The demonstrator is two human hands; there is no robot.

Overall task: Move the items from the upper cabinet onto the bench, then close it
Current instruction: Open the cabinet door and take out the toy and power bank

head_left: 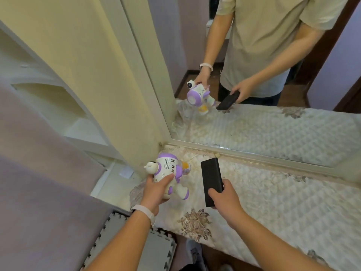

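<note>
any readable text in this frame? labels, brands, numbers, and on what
No text can be read in this frame.
Toy robot in the left hand: only a dotted grille and slots, no lettering.
Black power bank in the right hand: plain dark face, no print visible.
Wristband: no marking legible.

A framed mirror (254, 130) is set against the wall. Grey interlocking foam mats (156, 251) are laid on the floor, and a blurred mauve surface (39, 192) is seen at the left.
</note>
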